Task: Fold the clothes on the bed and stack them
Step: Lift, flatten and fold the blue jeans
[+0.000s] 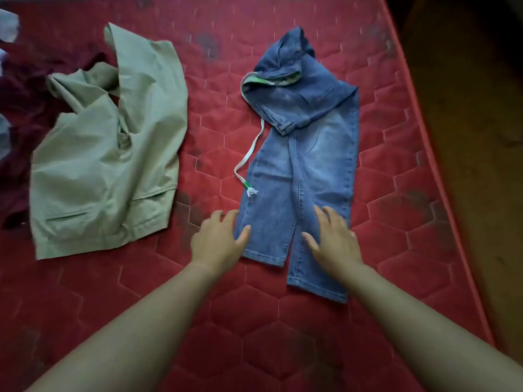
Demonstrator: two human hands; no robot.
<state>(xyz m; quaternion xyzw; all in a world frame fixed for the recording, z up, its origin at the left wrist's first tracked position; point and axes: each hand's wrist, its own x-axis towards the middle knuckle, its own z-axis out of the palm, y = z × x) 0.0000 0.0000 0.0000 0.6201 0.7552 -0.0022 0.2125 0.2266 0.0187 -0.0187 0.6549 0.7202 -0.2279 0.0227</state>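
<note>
Small blue jeans lie on the red quilted mattress, legs toward me, the waist end crumpled and folded over at the far end. A white drawstring with a green tip trails off their left side. My left hand rests at the left leg's outer edge near the hem, fingers spread, thumb on the denim. Over the right leg near the hem sits my right hand, flat with fingers apart. Neither hand grips cloth. A pale green garment lies crumpled to the left.
A dark maroon garment lies at the far left, partly under the green one, with pale cloth at the top left corner. The mattress's right edge runs diagonally, with dark floor beyond it.
</note>
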